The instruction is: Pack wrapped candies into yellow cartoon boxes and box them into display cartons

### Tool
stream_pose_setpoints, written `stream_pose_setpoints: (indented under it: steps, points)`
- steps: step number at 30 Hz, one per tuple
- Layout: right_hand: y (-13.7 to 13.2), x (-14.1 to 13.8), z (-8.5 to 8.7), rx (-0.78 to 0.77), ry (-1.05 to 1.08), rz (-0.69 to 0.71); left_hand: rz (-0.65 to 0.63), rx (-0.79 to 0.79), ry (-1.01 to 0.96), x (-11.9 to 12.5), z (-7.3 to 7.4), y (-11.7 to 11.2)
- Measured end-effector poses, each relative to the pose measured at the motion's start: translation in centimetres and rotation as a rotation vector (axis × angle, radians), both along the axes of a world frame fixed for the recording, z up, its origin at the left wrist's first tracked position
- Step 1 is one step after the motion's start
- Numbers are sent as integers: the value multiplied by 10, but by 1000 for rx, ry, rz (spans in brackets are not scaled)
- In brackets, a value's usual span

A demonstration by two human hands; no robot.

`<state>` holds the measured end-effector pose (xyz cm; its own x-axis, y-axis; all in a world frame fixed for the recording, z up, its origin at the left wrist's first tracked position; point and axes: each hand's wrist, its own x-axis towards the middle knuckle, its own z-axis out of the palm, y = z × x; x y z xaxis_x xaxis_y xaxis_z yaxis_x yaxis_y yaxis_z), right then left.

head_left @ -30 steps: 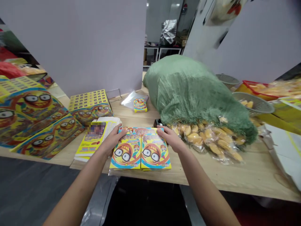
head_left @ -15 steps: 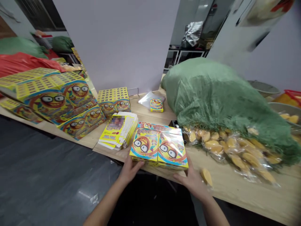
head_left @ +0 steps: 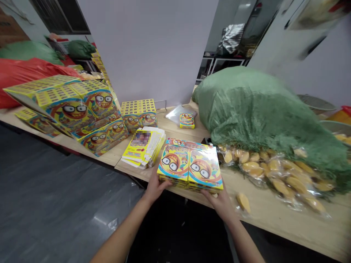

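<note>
A yellow and blue cardboard display box (head_left: pixel 190 164), printed with cartoon faces in glasses, is between my two hands at the table's front edge. My left hand (head_left: pixel 155 186) grips its near left corner, thumb along the front side. At the near right corner my right hand (head_left: pixel 218 201) holds it the same way, with some fingers hidden behind the box. Just left of it lies a stack of flat yellow and white cartons (head_left: pixel 142 148). Behind it, one small yellow box (head_left: pixel 187 120) rests on a clear plastic sheet (head_left: pixel 174 114).
Stacked display boxes (head_left: pixel 74 109) fill the table's left, with another box group (head_left: pixel 139 115) by the pale partition (head_left: pixel 153 47). A big green woven sack (head_left: pixel 263 106) spills wrapped yellow pieces (head_left: pixel 279 175) on the right. One wrapped piece (head_left: pixel 243 202) lies near the front edge (head_left: pixel 274 223).
The view has shifted a little to the left, so things appear further right. Both hands keep hold of the display box, which is tilted slightly differently.
</note>
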<state>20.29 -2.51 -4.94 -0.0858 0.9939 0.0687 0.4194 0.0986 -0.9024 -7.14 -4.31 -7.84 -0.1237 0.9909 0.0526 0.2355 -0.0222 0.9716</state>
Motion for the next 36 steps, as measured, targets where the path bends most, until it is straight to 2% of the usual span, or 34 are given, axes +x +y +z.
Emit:
stream_pose_setpoints:
  steps: [3, 5, 6, 8, 12, 14, 15, 17, 19, 22, 24, 27, 29, 33, 36]
  points:
    - [3, -4, -11, -1, 36, -24, -23, 77, 67, -1, -5, 2]
    - [0, -3, -12, -34, 52, -12, -37, 85, 113, -1, 3, -1]
    - [-2, -2, -9, -46, 51, -14, -41, 79, 141, -1, 12, -4]
    - [-6, 2, 9, -78, 21, -38, -44, 42, 195, 1, 40, -12]
    - [-6, 9, 67, -223, -120, -37, 8, -98, 297, 0, 112, -20]
    - [4, 10, 89, -261, -161, 31, 24, -174, 347, -3, 137, -10]
    - [10, 11, 96, -260, -161, 78, 28, -203, 345, -6, 143, -1]
    - [23, 12, 99, -239, -124, 175, 34, -230, 292, -11, 146, 19]
    - [35, 13, 94, -234, -60, 215, 19, -234, 191, -15, 139, 36]
    - [46, 9, 83, -184, 88, 48, -67, -250, 2, -16, 125, 48]
    - [50, -2, 77, -162, 255, -26, -108, -258, -138, -12, 117, 48]
    - [53, -24, 73, -245, 515, 47, -82, -244, -297, -4, 112, 46]
    - [55, -33, 72, -271, 578, 58, -55, -248, -367, 1, 114, 45]
    - [54, -19, 65, -209, 575, 19, -93, -205, -408, 3, 116, 37]
    - [37, 1, 55, -197, 538, -18, -88, -98, -316, -1, 111, 18]
